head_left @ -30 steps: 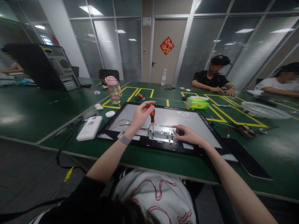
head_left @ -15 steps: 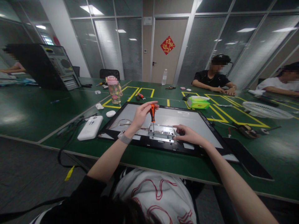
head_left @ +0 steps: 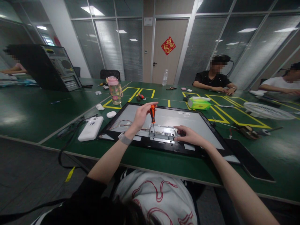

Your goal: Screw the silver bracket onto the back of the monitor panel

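Right, starting at the far left, a black desktop computer tower (head_left: 47,67) leans on the green table (head_left: 58,115). Nearer, a white slab-shaped device (head_left: 91,128) lies flat, a white oval case (head_left: 111,114) just beyond it, and then a pink-lidded drinking bottle (head_left: 114,93) standing upright. Now the left hand (head_left: 141,117), fingers curled around the upper handle of an orange-and-black screwdriver (head_left: 152,115); it slants slightly, shaft down at the left end of a silver metal bracket (head_left: 162,130), which sits near the close edge of a display panel (head_left: 197,122) lying flat. Over to the right hand (head_left: 187,135): half open, thumb and forefinger apart at the bracket's right end, and whether they grip it, one cannot tell. Beyond, a green tissue pack (head_left: 199,103), then a black flat slab (head_left: 249,160) beside the panel, and a white round grille (head_left: 267,110) farthest right.
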A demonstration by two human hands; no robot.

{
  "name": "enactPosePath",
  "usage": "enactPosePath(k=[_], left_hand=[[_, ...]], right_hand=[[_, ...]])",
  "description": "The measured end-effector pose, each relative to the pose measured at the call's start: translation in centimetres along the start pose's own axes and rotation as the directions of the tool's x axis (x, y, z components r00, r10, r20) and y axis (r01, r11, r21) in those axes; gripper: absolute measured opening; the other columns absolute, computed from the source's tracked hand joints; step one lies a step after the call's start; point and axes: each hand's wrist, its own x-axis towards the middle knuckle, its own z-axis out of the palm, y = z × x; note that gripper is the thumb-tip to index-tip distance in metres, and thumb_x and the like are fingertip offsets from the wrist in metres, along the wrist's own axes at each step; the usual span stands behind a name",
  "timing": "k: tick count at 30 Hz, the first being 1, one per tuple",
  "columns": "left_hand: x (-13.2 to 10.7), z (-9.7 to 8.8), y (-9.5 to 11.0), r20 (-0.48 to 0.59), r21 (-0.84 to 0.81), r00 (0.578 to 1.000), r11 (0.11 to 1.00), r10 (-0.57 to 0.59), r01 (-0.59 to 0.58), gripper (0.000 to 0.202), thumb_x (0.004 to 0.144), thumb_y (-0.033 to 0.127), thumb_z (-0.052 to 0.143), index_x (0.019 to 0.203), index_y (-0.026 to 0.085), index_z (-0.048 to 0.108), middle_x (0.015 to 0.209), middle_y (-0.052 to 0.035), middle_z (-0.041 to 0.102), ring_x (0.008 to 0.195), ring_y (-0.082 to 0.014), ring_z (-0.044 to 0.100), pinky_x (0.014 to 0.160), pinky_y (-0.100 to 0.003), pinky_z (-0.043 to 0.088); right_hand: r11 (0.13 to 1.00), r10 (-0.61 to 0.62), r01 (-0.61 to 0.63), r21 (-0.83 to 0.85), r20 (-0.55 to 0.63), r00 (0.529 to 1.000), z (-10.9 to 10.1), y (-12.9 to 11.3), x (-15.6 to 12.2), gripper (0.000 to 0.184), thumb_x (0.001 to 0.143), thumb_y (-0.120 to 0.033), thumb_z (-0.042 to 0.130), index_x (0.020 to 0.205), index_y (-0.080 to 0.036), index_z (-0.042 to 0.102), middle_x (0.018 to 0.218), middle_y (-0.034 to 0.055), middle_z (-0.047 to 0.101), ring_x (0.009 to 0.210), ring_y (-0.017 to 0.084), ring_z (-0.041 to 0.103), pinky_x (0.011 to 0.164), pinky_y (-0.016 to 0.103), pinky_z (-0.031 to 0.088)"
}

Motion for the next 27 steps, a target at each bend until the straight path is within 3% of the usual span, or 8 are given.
enactPosePath(k=[8, 12, 18, 21, 27], left_hand=[[-0.5, 0.3, 1.0, -0.029, 0.155, 0.999, 0.988, 0.025, -0.02, 0.021, 0.078, 0.034, 0.068, 0.09, 0.017, 0.07, 0.068, 0.0007, 0.061, 0.063, -0.0107, 0.055, 0.061, -0.023, 0.044], [-0.4, 0.3, 0.8, -0.033, 0.161, 0.999, 0.986, 0.036, -0.03, 0.02, 0.078, 0.033, 0.067, 0.09, 0.017, 0.07, 0.072, -0.0004, 0.062, 0.065, -0.0109, 0.055, 0.061, -0.023, 0.044], [0.1, -0.1, -0.2, -0.009, -0.031, 1.0, 1.0, -0.003, 0.003, 0.026, 0.085, 0.028, 0.052, 0.1, 0.017, 0.07, 0.086, -0.0054, 0.069, 0.083, -0.0153, 0.062, 0.077, -0.027, 0.048], [0.1, -0.1, -0.3, 0.013, -0.052, 1.0, 0.998, -0.024, 0.025, 0.029, 0.086, 0.027, 0.05, 0.102, 0.016, 0.07, 0.094, -0.0074, 0.07, 0.086, -0.0162, 0.063, 0.081, -0.029, 0.049], [-0.3, 0.2, 0.6, -0.002, 0.092, 1.0, 0.996, 0.02, -0.02, 0.027, 0.08, 0.031, 0.064, 0.104, 0.018, 0.068, 0.088, -0.0043, 0.068, 0.077, -0.0132, 0.062, 0.073, -0.025, 0.048]], right_hand=[[1.0, 0.008, -0.008, 0.006, 0.011, 1.0, 0.1, 0.2, 0.1, 0.068, 0.071, -0.049, 0.068, 0.126, -0.011, 0.057, 0.088, 0.0052, 0.055, 0.078, 0.02, 0.054, 0.072, 0.033, 0.045], [1.0, -0.008, 0.008, 0.007, -0.007, 1.0, 0.2, 0.4, 0.1, 0.065, 0.071, -0.048, 0.069, 0.125, -0.014, 0.058, 0.087, 0.0045, 0.056, 0.079, 0.02, 0.055, 0.073, 0.033, 0.045], [1.0, -0.012, 0.012, -0.003, 0.0, 1.0, 0.1, 0.3, 0.0, 0.064, 0.072, -0.048, 0.069, 0.124, -0.014, 0.058, 0.088, 0.0048, 0.056, 0.08, 0.02, 0.056, 0.074, 0.034, 0.046], [1.0, -0.005, 0.005, 0.001, -0.003, 1.0, 0.1, 0.2, 0.0, 0.064, 0.071, -0.048, 0.069, 0.125, -0.015, 0.058, 0.088, 0.0046, 0.057, 0.08, 0.021, 0.056, 0.074, 0.034, 0.046], [1.0, -0.002, 0.002, 0.0, -0.002, 1.0, 0.1, 0.2, 0.1, 0.066, 0.07, -0.048, 0.069, 0.125, -0.013, 0.058, 0.087, 0.0049, 0.057, 0.078, 0.021, 0.056, 0.072, 0.033, 0.046]])
